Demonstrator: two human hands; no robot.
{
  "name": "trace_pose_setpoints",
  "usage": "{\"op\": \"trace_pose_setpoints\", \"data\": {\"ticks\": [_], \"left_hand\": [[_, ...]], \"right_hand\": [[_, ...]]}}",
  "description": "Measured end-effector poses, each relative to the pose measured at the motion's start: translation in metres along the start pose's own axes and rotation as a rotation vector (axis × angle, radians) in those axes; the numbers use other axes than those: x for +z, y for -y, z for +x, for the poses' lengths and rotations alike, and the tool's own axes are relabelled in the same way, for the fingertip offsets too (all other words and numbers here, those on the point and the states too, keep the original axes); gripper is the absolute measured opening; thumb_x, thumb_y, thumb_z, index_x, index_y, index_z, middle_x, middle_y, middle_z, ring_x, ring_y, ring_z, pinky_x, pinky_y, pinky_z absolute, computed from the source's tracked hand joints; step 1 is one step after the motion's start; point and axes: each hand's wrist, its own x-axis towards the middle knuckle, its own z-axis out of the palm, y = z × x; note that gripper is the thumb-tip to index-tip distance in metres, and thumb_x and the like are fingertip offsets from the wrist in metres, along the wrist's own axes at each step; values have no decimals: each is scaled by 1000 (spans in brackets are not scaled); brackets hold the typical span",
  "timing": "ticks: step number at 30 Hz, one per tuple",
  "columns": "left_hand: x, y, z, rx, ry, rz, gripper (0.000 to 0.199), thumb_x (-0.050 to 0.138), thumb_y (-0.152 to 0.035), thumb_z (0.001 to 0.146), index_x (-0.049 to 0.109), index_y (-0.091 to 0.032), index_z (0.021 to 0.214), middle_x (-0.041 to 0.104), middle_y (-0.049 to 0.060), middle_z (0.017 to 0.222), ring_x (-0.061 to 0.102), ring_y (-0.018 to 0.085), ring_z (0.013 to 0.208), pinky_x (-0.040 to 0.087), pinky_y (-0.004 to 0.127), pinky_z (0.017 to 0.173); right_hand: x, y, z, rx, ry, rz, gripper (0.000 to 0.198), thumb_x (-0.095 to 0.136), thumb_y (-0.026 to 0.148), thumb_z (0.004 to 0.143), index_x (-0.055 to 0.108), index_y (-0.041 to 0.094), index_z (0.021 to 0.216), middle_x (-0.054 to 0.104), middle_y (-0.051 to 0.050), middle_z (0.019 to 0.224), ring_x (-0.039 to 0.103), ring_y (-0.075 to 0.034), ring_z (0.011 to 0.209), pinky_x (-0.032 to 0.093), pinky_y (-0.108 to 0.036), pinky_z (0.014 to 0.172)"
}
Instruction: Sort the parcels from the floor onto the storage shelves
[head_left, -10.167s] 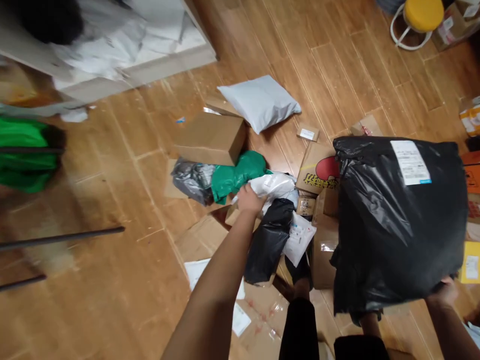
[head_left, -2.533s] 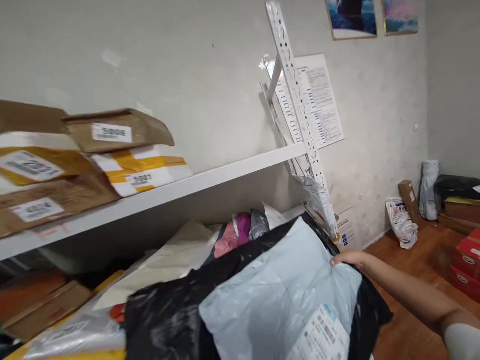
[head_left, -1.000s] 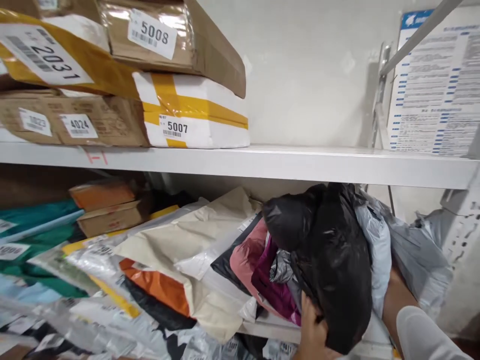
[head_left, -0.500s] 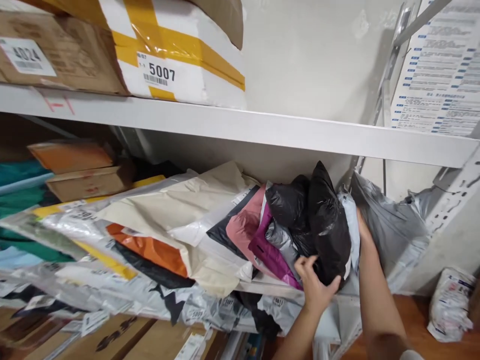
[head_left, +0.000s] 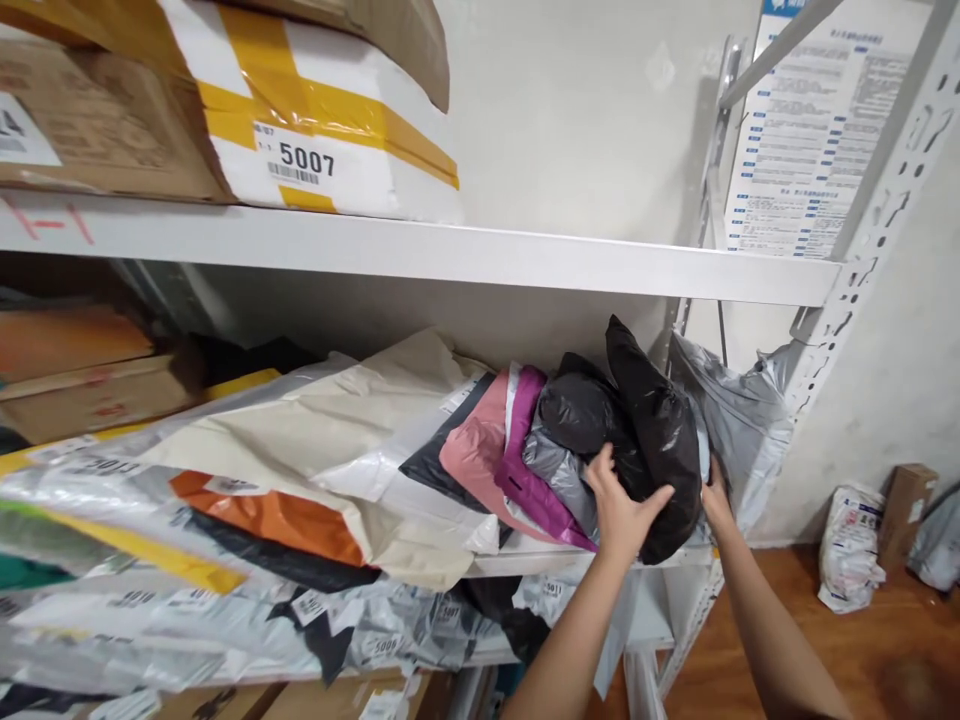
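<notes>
A plump black plastic mailer bag point(head_left: 656, 440) stands tilted at the right end of the middle shelf, its lower end at the shelf's front edge. My left hand point(head_left: 619, 500) is at its left side, thumb against the black bag and fingers spread toward the parcels beside it. My right hand point(head_left: 718, 500) touches the right side, by a thin light-blue bag point(head_left: 703, 445); its fingers are partly hidden. Left of the black bag are a rounded black parcel point(head_left: 577, 410), a silver-grey bag point(head_left: 562, 470), a purple bag point(head_left: 529, 480) and a pink bag point(head_left: 476, 450).
A large grey bag point(head_left: 742, 410) leans against the perforated upright point(head_left: 832, 330). Above runs the white shelf beam point(head_left: 450, 250), bearing a taped box point(head_left: 322, 120) marked 5007. A big cream bag point(head_left: 322, 430) lies to the left. Parcels point(head_left: 851, 545) stand on the wooden floor.
The view has swung to the right. My right hand has drawn back from deeper between the bags, and the black bag sits slightly further forward. My left hand has moved up along it.
</notes>
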Motion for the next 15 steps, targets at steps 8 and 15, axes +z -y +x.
{"op": "trace_pose_setpoints", "data": {"ticks": [8, 15], "left_hand": [[-5, 0, 32, -54, -41, 35, 85, 91, -43, 64, 52, -23, 137, 37, 16, 142, 41, 41, 144, 36, 59, 121], [11, -24, 38, 19, 14, 122, 86, 97, -45, 54, 64, -21, 130, 37, 15, 137, 43, 44, 142, 40, 58, 120]], "right_hand": [[7, 38, -20, 23, -39, -61, 50, 56, 55, 75, 75, 17, 100, 80, -18, 100, 73, -33, 95, 59, -45, 88], [-53, 69, -104, 106, -286, -14, 36, 72, 52, 71, 80, 19, 83, 80, -10, 86, 73, -31, 81, 61, -39, 74]]}}
